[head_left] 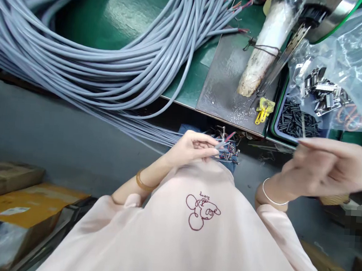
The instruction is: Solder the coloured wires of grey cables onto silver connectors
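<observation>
My left hand is closed, thumb and fingers pinching a grey cable close to its stripped end, where reddish wires stick out. Below and behind it, several cables with metal connectors attached lie over blue cloth at my lap. Off to the right, my right hand is raised near the bench edge and somewhat blurred. Its fingertips pinch a thin pale strip that points up over a bin of small black tubes; what the strip is I cannot make out.
A large bundle of grey cables covers the bench's left side. A soldering iron wrapped in white overhangs a dark plate, with a yellow clip nearby. A clear bag of connectors rests by the bin. Cardboard boxes stand lower left.
</observation>
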Demonstrator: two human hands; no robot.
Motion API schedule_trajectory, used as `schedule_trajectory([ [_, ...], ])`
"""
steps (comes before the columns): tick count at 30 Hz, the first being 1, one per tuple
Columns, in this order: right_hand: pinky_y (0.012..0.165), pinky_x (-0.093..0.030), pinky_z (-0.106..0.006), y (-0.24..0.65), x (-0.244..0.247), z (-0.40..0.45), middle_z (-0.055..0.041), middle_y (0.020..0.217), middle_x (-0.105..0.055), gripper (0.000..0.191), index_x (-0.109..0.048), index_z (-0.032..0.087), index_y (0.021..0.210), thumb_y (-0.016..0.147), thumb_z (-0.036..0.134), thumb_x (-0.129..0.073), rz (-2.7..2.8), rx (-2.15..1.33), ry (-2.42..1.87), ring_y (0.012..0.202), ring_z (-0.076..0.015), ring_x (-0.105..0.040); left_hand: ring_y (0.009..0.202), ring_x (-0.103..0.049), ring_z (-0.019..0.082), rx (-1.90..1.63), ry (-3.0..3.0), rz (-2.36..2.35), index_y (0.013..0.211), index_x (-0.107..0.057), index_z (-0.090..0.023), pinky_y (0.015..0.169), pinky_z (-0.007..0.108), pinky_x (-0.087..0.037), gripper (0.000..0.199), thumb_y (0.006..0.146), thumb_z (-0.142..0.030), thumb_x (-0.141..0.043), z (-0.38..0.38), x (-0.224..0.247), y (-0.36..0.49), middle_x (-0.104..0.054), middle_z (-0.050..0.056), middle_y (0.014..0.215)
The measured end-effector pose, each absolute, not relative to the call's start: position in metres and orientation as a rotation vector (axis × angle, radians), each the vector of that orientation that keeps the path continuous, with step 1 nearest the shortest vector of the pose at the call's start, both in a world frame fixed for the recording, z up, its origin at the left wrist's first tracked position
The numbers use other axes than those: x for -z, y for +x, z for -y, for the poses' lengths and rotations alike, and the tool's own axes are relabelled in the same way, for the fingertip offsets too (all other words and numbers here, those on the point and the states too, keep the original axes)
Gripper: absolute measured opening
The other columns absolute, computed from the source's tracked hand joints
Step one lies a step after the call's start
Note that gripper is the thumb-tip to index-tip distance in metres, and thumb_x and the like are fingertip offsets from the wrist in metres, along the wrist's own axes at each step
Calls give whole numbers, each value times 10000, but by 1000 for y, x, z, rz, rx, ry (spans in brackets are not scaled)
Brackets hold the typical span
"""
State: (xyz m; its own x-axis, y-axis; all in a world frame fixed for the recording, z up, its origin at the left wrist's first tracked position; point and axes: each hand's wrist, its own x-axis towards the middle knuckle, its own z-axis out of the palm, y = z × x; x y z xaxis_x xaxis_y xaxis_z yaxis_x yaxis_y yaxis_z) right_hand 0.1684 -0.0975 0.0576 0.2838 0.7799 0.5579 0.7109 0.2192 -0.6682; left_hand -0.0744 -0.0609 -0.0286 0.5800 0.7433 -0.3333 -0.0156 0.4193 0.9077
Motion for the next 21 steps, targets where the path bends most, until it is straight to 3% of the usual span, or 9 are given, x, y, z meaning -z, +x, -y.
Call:
schedule_trajectory([
  [2,458,-310,-278,156,-54,91,34,567,-565,248,-753,253,818,932,437,-632,1418,-37,-1512,458,-78,-473,463,-601,77,-645,982,-760,921,-761,-134,470,183,-518,241,783,-325,-809,53,-1,-54,-742,37,683],
  [6,449,-311,-252,154,-40,85,20,697,-660,131,-766,235,859,894,328,-680,1402,-252,-1598,499,-77,-489,441,-554,45,-728,894,-680,892,-725,-127,414,144,-446,216,799,-310,-794,43,-14,-21,-743,37,705],
  [11,437,-245,-239,162,-30,86,29,774,-655,88,-757,223,890,881,262,-678,1428,-437,-1598,461,-40,-335,419,-482,22,-700,849,-660,1033,-747,-131,403,147,-411,316,794,-331,-798,42,6,-9,-769,60,774],
  [16,496,-312,-235,154,-27,79,41,733,-634,61,-731,206,842,870,203,-677,1497,-469,-1547,487,-42,-375,403,-426,22,-785,881,-731,974,-781,-131,384,163,-355,305,782,-367,-802,45,11,-8,-731,32,675],
  [21,569,-384,-236,148,-25,77,35,701,-614,80,-699,194,787,858,168,-672,1527,-428,-1538,557,-66,-471,528,-586,56,-919,976,-756,922,-803,-152,512,167,-490,221,769,-313,-816,44,18,-5,-766,37,762],
])
